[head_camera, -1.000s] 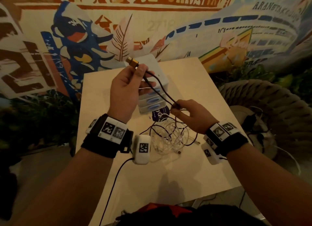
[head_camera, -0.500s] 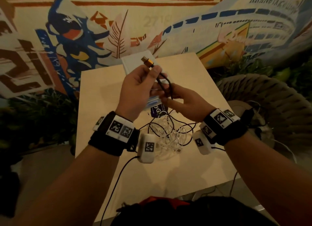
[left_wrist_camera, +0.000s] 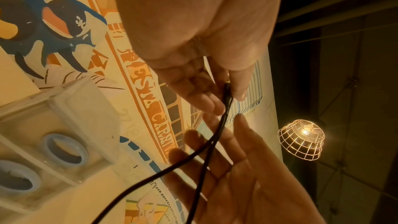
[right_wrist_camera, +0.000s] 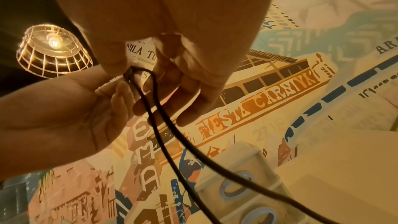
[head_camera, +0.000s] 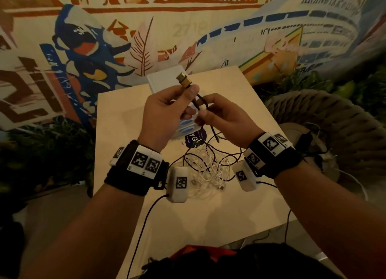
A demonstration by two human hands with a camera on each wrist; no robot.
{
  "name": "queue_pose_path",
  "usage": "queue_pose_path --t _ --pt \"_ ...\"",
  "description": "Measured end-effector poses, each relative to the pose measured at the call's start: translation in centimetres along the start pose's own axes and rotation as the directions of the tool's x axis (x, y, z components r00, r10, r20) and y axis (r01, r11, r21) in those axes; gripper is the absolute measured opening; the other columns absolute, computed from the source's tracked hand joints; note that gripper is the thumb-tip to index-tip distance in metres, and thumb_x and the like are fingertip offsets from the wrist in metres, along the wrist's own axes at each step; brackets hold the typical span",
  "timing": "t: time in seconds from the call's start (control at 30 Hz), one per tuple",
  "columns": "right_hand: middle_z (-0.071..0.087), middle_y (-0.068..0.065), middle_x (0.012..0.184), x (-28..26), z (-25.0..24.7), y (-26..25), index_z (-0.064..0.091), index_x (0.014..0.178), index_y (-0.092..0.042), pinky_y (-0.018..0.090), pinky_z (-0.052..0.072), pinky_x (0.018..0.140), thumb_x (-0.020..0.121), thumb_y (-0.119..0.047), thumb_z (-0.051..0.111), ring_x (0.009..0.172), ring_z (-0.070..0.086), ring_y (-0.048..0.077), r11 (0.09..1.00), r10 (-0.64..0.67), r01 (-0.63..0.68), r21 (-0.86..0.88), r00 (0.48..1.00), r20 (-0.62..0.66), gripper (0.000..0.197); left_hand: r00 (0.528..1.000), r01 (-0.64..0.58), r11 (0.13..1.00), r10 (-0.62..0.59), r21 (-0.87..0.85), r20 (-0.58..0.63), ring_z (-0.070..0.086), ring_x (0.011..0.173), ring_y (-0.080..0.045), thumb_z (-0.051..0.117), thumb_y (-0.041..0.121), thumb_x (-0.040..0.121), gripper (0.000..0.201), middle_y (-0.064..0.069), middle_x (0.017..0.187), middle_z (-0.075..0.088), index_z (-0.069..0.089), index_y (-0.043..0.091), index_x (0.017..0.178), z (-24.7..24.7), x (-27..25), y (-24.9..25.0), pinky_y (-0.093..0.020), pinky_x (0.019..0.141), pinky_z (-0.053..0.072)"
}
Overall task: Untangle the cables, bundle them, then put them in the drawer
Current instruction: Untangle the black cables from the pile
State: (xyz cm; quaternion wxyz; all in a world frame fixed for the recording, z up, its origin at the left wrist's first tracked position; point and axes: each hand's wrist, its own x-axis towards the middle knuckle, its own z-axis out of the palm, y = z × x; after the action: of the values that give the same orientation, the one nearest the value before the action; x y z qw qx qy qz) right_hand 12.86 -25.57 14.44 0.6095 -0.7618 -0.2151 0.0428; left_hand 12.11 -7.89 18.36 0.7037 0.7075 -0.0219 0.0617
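My left hand (head_camera: 189, 91) is raised over the table and pinches a black cable (head_camera: 201, 103) just below its gold plug (head_camera: 183, 81), which points up. Close beside it, my right hand (head_camera: 205, 108) grips a short loop of the same cable. In the left wrist view two strands of the black cable (left_wrist_camera: 215, 135) cross below my left fingertips (left_wrist_camera: 215, 106). The rest trails down into a tangle of white and black cables (head_camera: 206, 168) on the table. Behind my hands stands a white drawer unit (head_camera: 165, 79) with blue ring handles, its drawers closed.
The pale table (head_camera: 117, 116) backs onto a painted mural wall. A purple sticker (head_camera: 195, 136) lies by the drawer unit. A woven chair (head_camera: 325, 120) with dark cords on it stands at the right. A caged lamp (left_wrist_camera: 301, 140) glows overhead.
My right hand has risen from the tangle to beside my left hand, folding the black cable into a short loop. My left hand keeps its pinch below the gold plug.
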Motion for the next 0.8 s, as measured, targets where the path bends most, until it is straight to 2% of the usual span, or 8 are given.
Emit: queue_pose_path --t 0.13,0.23,0.3,0.43,0.47,0.57,0.63,0.8 --pt "0.073 0.009 0.09 0.5 -0.5 -0.4 0.067 0.106 -0.007 0.057 0.056 0.087 0.102 -0.037 0.052 0.085 0.073 0.027 0.997 -0.037 0.032 -0.065 0.996 -0.076 0.033 0.998 -0.054 0.995 0.051 0.084 0.035 0.048 0.056 -0.013 0.073 0.023 0.094 0.021 -0.009 0.059 0.054 0.076 0.004 0.086 0.1 -0.3 0.2 -0.019 0.054 0.046" --pt "0.073 0.006 0.087 0.5 -0.7 -0.4 0.068 0.103 -0.007 0.058 0.058 0.084 0.103 -0.033 0.052 0.082 0.074 0.029 0.998 -0.025 0.02 -0.065 0.996 -0.08 0.03 0.996 -0.083 0.992 0.081 0.095 0.021 0.043 0.056 -0.014 0.073 0.021 0.094 0.027 -0.016 0.061 0.048 0.072 -0.005 0.086 0.1 -0.3 0.1 -0.017 0.052 0.044" --pt "0.074 0.006 0.088 0.3 -0.7 -0.5 0.068 0.102 -0.012 0.057 0.058 0.085 0.104 -0.032 0.052 0.084 0.074 0.028 0.997 -0.02 0.014 -0.078 0.997 -0.081 0.026 0.996 -0.086 0.993 0.086 0.084 0.01 0.042 0.054 -0.013 0.073 0.02 0.093 0.025 -0.014 0.06 0.047 0.072 -0.003 0.086 0.1 -0.3 0.1 -0.017 0.051 0.043" --pt "0.076 0.005 0.09 0.1 -0.1 -0.4 0.067 0.102 -0.013 0.049 0.059 0.087 0.107 -0.024 0.048 0.085 0.075 0.021 0.993 -0.021 0.008 -0.121 0.995 -0.098 0.023 0.998 -0.059 0.997 0.06 0.043 -0.034 0.042 0.049 -0.005 0.075 0.016 0.091 0.009 0.01 0.051 0.052 0.075 0.007 0.09 0.1 -0.2 -0.1 -0.017 0.05 0.041" --pt "0.076 0.005 0.09 0.0 0.1 -0.3 0.066 0.102 -0.012 0.05 0.059 0.086 0.107 -0.025 0.047 0.085 0.075 0.021 0.994 -0.02 0.007 -0.106 0.992 -0.122 0.024 0.997 -0.059 0.998 0.06 0.034 -0.053 0.043 0.048 -0.003 0.075 0.015 0.091 0.008 0.01 0.052 0.054 0.075 0.007 0.092 0.2 -0.2 -0.3 -0.015 0.051 0.042" --pt "0.076 0.007 0.089 -0.1 0.2 0.0 0.064 0.1 -0.012 0.056 0.058 0.084 0.108 -0.026 0.045 0.084 0.075 0.025 1.0 -0.001 -0.005 -0.024 0.973 -0.232 0.025 0.992 -0.066 0.998 0.068 0.016 -0.105 0.042 0.053 -0.01 0.078 0.021 0.089 0.009 -0.009 0.069 0.06 0.078 0.014 0.094 0.0 0.0 -0.4 -0.02 0.052 0.043" --pt "0.076 0.008 0.09 -0.2 0.1 0.1 0.063 0.099 -0.014 0.058 0.057 0.085 0.108 -0.025 0.045 0.086 0.075 0.027 1.0 0.011 -0.006 0.021 0.966 -0.257 0.023 0.993 -0.061 0.998 0.063 0.018 -0.098 0.044 0.055 -0.013 0.079 0.023 0.089 0.011 -0.014 0.077 0.065 0.079 0.017 0.098 -0.1 0.3 -0.5 -0.023 0.054 0.046" --pt "0.077 0.001 0.097 -0.1 0.5 0.2 0.066 0.11 -0.014 0.054 0.056 0.092 0.105 -0.027 0.05 0.096 0.074 0.019 0.997 -0.027 0.016 -0.073 0.988 -0.15 0.021 0.999 -0.042 0.999 0.042 0.008 -0.032 0.058 0.059 -0.008 0.076 0.019 0.091 0.012 0.002 0.07 0.071 0.078 0.013 0.101 0.4 0.4 -0.6 -0.021 0.058 0.052"
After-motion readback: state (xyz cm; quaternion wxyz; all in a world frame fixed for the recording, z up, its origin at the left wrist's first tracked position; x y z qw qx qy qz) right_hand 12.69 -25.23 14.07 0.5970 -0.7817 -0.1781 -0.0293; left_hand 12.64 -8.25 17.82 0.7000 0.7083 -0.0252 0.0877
